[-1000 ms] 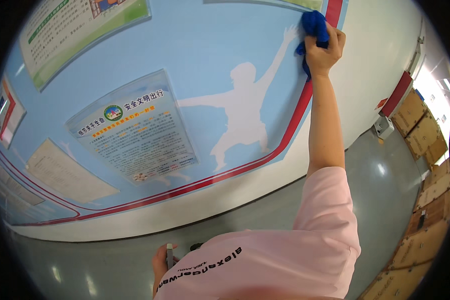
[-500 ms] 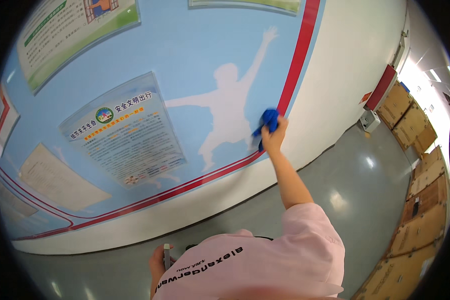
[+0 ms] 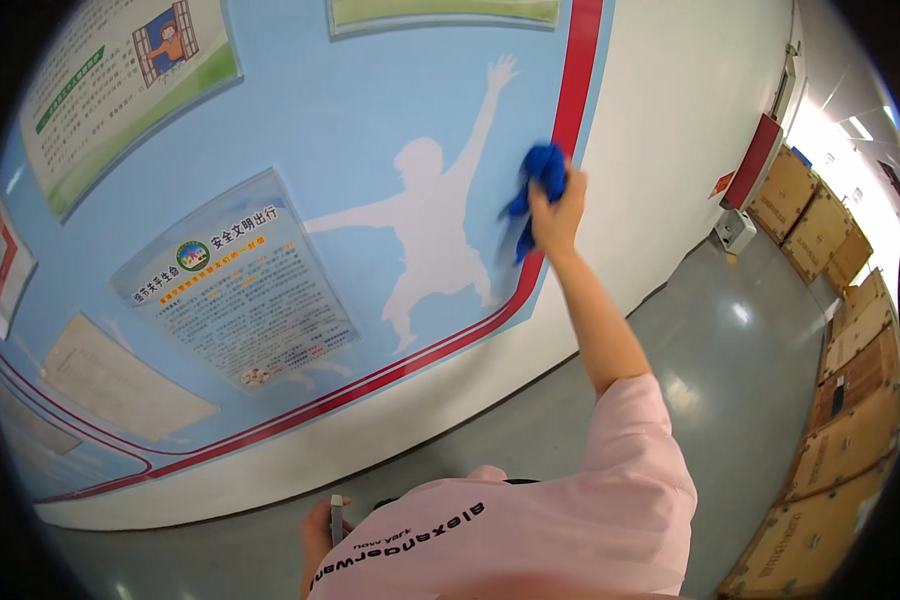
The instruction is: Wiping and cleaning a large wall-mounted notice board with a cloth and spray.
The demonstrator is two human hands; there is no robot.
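Note:
My right hand (image 3: 560,218) is closed on a bunched blue cloth (image 3: 543,172) and holds it against the light-blue wall panel (image 3: 360,110). The cloth lies beside the panel's red border stripe (image 3: 578,75), right of a white jumping-figure silhouette (image 3: 432,215), and a loose end hangs below my fingers. Low beside my body, my left hand (image 3: 316,532) is closed round a thin grey object (image 3: 337,518) with a pale end; its kind cannot be made out. My shirt partly hides that hand.
Clear-covered notices, such as a printed sheet (image 3: 245,290) and a green-edged poster (image 3: 120,95), are fixed to the panel. White wall (image 3: 660,130) continues rightward. Stacked brown crates (image 3: 835,450) line the right side of the grey floor (image 3: 670,370). A white box (image 3: 736,230) stands near the wall.
My right hand has moved the cloth upward along the red border, away from the panel's lower right corner. The view has shifted slightly. My left hand still grips the grey object.

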